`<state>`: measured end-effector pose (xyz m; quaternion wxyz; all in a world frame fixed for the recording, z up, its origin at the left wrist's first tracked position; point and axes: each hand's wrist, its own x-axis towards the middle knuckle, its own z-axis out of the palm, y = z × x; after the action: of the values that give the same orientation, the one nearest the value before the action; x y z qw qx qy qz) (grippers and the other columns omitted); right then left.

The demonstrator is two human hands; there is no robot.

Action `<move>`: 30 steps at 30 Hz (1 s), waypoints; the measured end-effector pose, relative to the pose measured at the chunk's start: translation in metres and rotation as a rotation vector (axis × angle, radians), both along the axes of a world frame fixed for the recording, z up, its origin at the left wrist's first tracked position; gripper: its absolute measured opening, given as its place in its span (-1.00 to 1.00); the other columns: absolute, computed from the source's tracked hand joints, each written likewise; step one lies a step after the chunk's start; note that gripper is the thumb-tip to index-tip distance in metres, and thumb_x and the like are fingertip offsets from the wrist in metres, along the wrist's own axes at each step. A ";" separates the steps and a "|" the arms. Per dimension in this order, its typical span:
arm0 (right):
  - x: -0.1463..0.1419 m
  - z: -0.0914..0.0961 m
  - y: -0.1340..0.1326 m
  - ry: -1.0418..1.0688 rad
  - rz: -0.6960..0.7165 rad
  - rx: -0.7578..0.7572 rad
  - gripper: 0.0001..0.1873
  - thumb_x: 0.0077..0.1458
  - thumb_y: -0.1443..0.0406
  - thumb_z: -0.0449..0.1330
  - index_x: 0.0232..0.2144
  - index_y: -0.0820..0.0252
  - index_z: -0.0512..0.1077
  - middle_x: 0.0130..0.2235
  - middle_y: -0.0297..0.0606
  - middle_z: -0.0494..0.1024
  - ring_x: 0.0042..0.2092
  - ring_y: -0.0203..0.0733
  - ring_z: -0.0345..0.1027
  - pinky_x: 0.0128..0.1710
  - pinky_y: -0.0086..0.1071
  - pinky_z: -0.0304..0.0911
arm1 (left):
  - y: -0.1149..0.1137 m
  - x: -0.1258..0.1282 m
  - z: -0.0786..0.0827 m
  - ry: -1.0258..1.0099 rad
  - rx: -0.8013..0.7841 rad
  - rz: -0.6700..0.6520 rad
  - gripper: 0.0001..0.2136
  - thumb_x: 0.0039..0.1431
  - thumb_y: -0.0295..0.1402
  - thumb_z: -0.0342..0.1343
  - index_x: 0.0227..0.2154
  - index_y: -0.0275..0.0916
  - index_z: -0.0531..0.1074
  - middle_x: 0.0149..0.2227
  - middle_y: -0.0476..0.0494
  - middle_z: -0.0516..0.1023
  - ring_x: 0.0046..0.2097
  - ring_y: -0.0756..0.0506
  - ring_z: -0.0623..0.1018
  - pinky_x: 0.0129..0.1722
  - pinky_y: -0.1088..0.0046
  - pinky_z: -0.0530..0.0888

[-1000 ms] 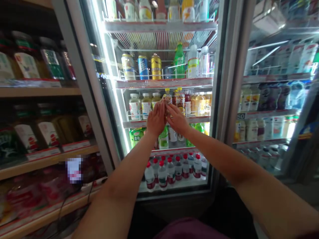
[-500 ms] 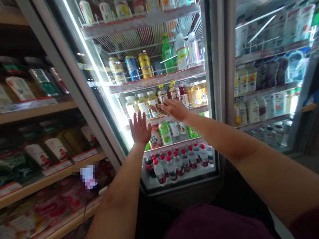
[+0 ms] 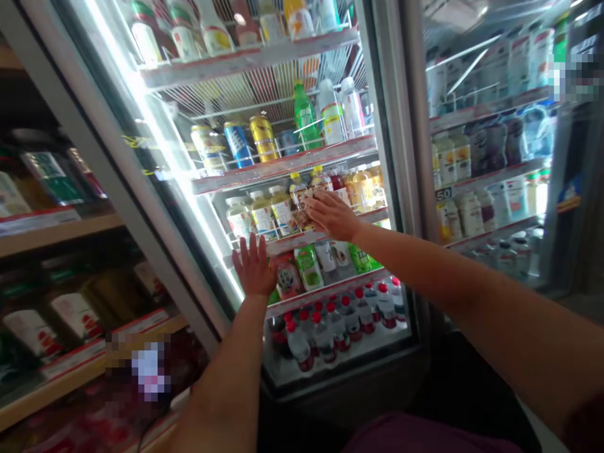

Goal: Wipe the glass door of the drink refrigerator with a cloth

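Observation:
My right hand (image 3: pixel 333 215) reaches into the lit drinks cooler, its fingers closed over a small brown-patterned bottle (image 3: pixel 300 219) at the front of the middle shelf (image 3: pixel 295 238). The bottle stands among pale yellow-capped bottles (image 3: pixel 262 215). My left hand (image 3: pixel 255 269) is lower and to the left, open with fingers spread, holding nothing. It hovers by the left end of the shelf below, next to a red-labelled bottle (image 3: pixel 285 277) and a green-labelled bottle (image 3: pixel 308 267).
Cans (image 3: pixel 262 136) and a green bottle (image 3: pixel 302 113) stand on the shelf above. Red-capped water bottles (image 3: pixel 350 313) fill the bottom. The cooler's frame (image 3: pixel 123 189) slants at left beside wooden shelves (image 3: pixel 56 230) of packaged goods. A second glass-door cooler (image 3: pixel 486 176) is on the right.
My left hand has let go of the bottle and dropped down and left, opening. My right hand has kept the bottle at the middle shelf. The view has swung slightly.

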<state>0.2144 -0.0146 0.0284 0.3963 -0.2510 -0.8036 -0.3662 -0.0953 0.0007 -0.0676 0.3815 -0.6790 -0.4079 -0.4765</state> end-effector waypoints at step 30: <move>0.025 0.029 0.021 0.231 0.040 0.015 -0.24 0.34 0.50 -0.03 0.51 -0.01 0.25 0.50 -0.32 0.33 0.60 0.01 0.01 0.63 0.14 -0.02 | -0.006 0.058 0.082 -0.014 -0.127 -0.011 -0.39 0.53 -0.27 -0.01 0.57 -0.25 0.21 0.62 -0.25 -0.04 0.63 -0.31 -0.26 0.60 -0.16 -0.34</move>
<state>0.2394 0.0065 0.0578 0.4953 -0.2727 -0.7547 -0.3327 -0.0373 -0.0058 0.0143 0.3320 -0.7009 -0.4361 -0.4564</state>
